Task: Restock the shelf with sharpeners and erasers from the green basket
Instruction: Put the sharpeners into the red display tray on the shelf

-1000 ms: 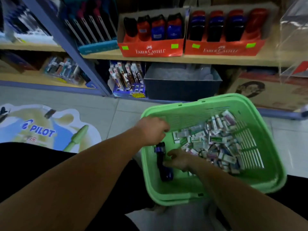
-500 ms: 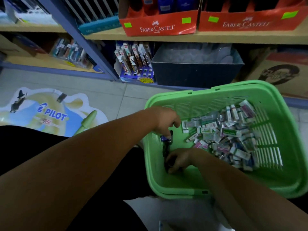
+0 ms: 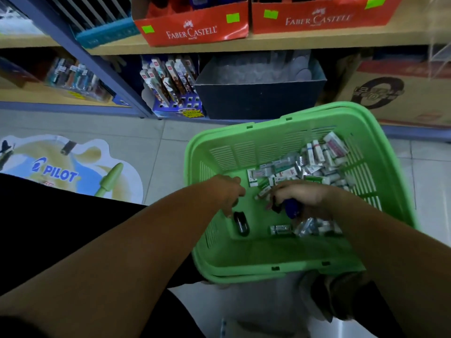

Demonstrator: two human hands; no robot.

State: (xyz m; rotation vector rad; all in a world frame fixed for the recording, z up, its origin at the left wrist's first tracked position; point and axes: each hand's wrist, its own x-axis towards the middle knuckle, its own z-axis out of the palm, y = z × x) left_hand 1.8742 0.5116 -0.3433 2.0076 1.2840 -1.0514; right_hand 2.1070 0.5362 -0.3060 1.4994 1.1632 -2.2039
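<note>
Down inside the green basket point(image 3: 380, 167) we have both hands lowered; our right hand point(image 3: 301, 193) is curled round a blue sharpener point(image 3: 291, 209), holding it just above the basket floor at the near edge of the pile of erasers point(image 3: 307, 167); our left hand point(image 3: 228, 192) hangs over the basket's left side with its fingers loosely bent and gripping nothing, their tips just beside the upper end of a black sharpener point(image 3: 241, 225) that lies flat on the basket floor; whether a fingertip touches it we cannot tell. Most erasers are heaped toward the far right corner, with a few more in wrappers lying below our right wrist; the two sharpeners are near each other but apart. Beyond the basket stands the shelf point(image 3: 280, 41), its wooden board carrying two red Faber-Castell boxes point(image 3: 192, 30); under that board sits a dark bin point(image 3: 258, 101), and off to the left a Pilot sticker point(image 3: 61, 172) lies on the floor tiles point(image 3: 151, 142).
</note>
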